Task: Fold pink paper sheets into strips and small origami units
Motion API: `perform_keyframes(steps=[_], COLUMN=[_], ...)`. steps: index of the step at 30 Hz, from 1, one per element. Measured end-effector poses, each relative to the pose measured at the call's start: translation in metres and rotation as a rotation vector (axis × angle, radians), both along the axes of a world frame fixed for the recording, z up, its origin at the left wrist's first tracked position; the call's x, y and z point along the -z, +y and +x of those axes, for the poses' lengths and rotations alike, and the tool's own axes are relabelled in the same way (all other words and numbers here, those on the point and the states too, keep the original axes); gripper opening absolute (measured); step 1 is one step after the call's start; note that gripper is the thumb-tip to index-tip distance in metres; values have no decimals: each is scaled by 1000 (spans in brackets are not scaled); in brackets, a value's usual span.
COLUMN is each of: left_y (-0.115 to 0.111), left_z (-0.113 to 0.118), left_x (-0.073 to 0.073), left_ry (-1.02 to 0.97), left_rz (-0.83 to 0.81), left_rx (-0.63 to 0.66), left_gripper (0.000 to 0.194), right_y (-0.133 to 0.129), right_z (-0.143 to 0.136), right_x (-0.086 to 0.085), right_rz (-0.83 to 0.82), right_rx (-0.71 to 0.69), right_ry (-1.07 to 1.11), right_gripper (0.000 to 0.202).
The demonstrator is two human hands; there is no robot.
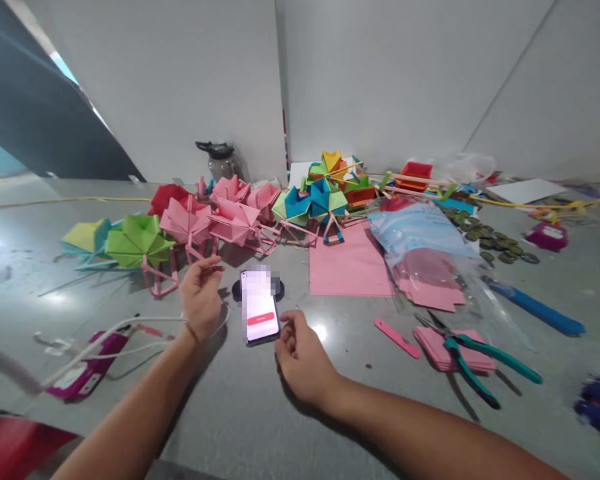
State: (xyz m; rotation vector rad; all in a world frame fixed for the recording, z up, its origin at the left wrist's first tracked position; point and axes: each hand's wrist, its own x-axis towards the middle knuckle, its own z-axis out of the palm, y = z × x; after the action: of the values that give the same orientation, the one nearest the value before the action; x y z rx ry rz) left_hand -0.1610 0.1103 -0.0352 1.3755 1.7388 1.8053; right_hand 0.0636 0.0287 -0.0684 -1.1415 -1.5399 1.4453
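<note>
Head view: pink models [186, 221] stand behind the phone [261, 321], pliers [451, 344] rightward, left hand [201, 300] loosely parted, right hand [304, 360] unclear in grip.

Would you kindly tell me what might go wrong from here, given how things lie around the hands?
The left hand is close to the pink folded-paper pieces and might knock one. The white cable runs by that hand too, so it could snag. The pliers lie across the stack of pink slips, which they might crease if pressed.
</note>
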Motion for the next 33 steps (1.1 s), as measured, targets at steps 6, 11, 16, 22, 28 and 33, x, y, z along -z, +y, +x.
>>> perform_keyframes(steps=[6,11,16,22,28,33], left_y=[-10,-17,-39,-76,-102,-85], left_z=[-3,-4,17,73,141,153], left_x=[9,1,-16,-43,-24,4], left_ry=[67,116,341,777,766,699], left_rz=[29,43,270,387,392,560], left_rx=[-5,59,231,753,910,886], left_gripper=[18,12,15,23,22,31], right_y=[7,30,38,49,60,58], right_z=[25,59,73,85,85,83], right_x=[-16,-36,-39,-37,-22,-10], right_rz=[190,472,478,409,396,412], right_rx=[-30,71,87,68,75,83], right_ry=[-330,-1136,-1338,-1311,-1245,-1219], right_gripper=[12,25,39,72,68,65])
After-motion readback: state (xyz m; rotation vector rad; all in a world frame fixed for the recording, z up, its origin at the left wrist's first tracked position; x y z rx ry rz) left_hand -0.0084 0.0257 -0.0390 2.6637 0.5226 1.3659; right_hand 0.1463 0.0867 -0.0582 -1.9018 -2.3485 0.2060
